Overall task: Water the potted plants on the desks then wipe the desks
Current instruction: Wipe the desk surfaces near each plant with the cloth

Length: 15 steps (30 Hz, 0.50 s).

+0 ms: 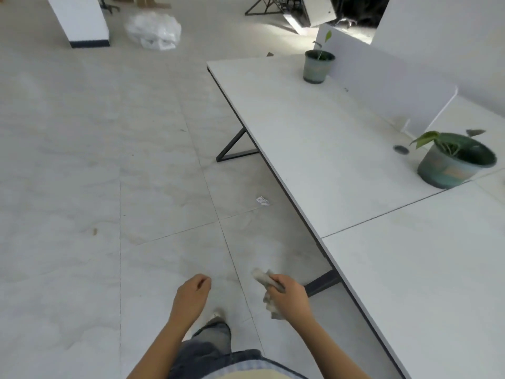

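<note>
Cloth (266,280), grey, crumpled and soft-looking, is gripped in the right hand (287,292), the fingers being curled round its bunched middle so that loose ends spill out above and below the fist. It is held low over the floor (82,160), near the front edge of the near desk (410,269), and is judged to be carried ready for wiping. The left hand (192,291) is held out in front with fingers loosely curled and nothing in it, so it is taken to be idle. Two white, smooth, flat desks are set end to end, a thin seam being seen between the near desk and the far desk (314,138), and dark angled metal legs (235,149) are seen beneath them. Both plants are stood on the far desk. The near pot (451,165), round and glazed in mottled grey-green, is set just beside the seam and carries broad drooping leaves. The far pot (317,67), of like glaze, bears one thin stem and is placed beside the white divider panel (382,77), presumably so that the front surface is left free. No watering vessel is seen, so wiping is judged to be the step in hand.
</note>
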Each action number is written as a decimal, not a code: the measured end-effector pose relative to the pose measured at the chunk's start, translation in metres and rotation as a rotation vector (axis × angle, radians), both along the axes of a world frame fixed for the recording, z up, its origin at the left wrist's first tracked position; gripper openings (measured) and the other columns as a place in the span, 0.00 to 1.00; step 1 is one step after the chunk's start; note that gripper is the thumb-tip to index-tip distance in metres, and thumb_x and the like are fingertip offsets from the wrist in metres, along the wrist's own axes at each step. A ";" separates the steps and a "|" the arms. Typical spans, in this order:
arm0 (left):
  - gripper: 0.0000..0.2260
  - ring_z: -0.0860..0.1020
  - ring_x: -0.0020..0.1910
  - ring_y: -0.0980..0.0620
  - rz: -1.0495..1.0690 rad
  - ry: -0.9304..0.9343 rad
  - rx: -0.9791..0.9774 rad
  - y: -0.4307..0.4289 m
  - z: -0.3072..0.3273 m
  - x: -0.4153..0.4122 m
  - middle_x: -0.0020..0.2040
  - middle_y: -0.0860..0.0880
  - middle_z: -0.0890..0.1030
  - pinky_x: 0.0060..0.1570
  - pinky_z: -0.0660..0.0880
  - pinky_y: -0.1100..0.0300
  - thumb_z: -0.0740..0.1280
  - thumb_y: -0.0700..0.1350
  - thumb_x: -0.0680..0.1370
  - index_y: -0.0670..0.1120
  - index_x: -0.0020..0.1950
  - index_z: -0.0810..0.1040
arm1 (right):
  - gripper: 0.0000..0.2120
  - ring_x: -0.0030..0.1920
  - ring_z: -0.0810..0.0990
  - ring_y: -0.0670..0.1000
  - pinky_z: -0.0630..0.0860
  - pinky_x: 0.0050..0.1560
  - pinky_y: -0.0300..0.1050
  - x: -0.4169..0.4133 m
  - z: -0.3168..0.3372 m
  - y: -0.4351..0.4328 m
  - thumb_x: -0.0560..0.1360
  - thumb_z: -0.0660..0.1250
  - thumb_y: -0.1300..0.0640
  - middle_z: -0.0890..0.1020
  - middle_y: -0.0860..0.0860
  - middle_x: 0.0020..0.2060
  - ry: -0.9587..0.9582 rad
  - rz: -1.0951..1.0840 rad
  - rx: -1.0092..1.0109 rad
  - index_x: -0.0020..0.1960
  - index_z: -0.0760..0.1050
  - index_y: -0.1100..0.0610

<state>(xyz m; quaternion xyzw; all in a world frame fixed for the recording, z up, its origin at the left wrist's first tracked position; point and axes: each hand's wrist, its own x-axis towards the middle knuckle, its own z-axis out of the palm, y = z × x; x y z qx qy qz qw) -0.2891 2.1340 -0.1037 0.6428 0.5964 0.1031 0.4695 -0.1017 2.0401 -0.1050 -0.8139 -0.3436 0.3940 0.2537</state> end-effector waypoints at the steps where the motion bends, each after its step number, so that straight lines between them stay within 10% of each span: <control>1: 0.07 0.78 0.45 0.47 -0.025 -0.017 0.022 0.027 0.007 0.008 0.42 0.47 0.79 0.40 0.69 0.64 0.58 0.42 0.79 0.47 0.44 0.75 | 0.14 0.48 0.81 0.49 0.79 0.51 0.46 0.003 0.001 0.017 0.75 0.59 0.52 0.82 0.50 0.50 0.011 -0.051 0.008 0.58 0.76 0.49; 5: 0.08 0.78 0.45 0.48 -0.080 -0.073 0.032 0.107 0.023 0.037 0.42 0.48 0.80 0.40 0.69 0.62 0.59 0.42 0.79 0.48 0.43 0.75 | 0.14 0.46 0.80 0.47 0.76 0.42 0.36 0.011 0.014 0.069 0.75 0.59 0.53 0.79 0.47 0.46 0.022 -0.192 0.017 0.59 0.76 0.50; 15: 0.08 0.79 0.46 0.46 -0.533 0.009 -0.027 0.161 0.009 0.165 0.46 0.45 0.81 0.46 0.72 0.56 0.58 0.44 0.79 0.49 0.45 0.77 | 0.13 0.44 0.80 0.50 0.80 0.44 0.46 0.079 0.024 0.081 0.74 0.62 0.56 0.79 0.45 0.42 0.073 -0.600 0.010 0.56 0.78 0.48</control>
